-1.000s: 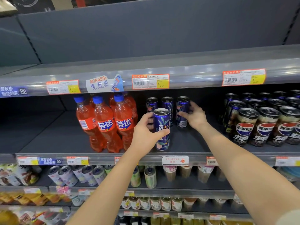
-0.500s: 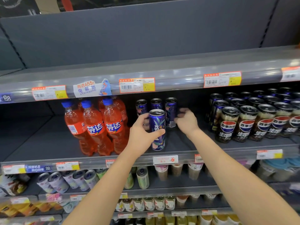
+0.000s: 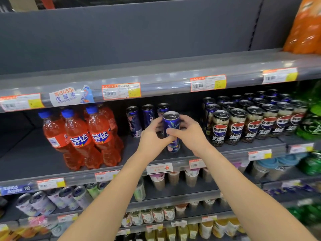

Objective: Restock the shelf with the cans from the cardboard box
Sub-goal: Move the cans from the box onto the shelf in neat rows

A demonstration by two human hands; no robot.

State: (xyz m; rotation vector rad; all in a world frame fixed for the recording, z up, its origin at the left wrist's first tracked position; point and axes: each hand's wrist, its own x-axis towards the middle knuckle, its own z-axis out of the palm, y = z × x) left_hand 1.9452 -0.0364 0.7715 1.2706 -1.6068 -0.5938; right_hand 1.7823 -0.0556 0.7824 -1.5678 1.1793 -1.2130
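1. The blue can (image 3: 171, 131) stood upright, caught between both hands, just in front of the back row on the shelf (image 3: 27, 153).
2. And there was the change: a second ago the left hand (image 3: 153, 139) carried it alone while the right hand (image 3: 190, 135) was busy with the far-right can of the back row. The right hand had left that can and come across to this one.
3. So both hands were clamped on it, the left one's fingers wrapped round its near side, the right one's thumb laid across the label and its fingers curled round the other flank.
4. My read: the back row was squared up, and this can was being set down as the start of a second row. Plenty of restocking looked left to do.
5. Just beyond the fingers stood three matching cans (image 3: 148, 116), the third mostly hidden behind the held one.
6. Out past the left hand were the orange bottles (image 3: 97, 136); out past the right hand, the packed cola cans (image 3: 236, 127).
7. Hard to call: the can's base sat low by the wrists, but whether it touched the shelf I could not tell.
8. The cardboard box was nowhere in view, and the frame's edges were smeared.
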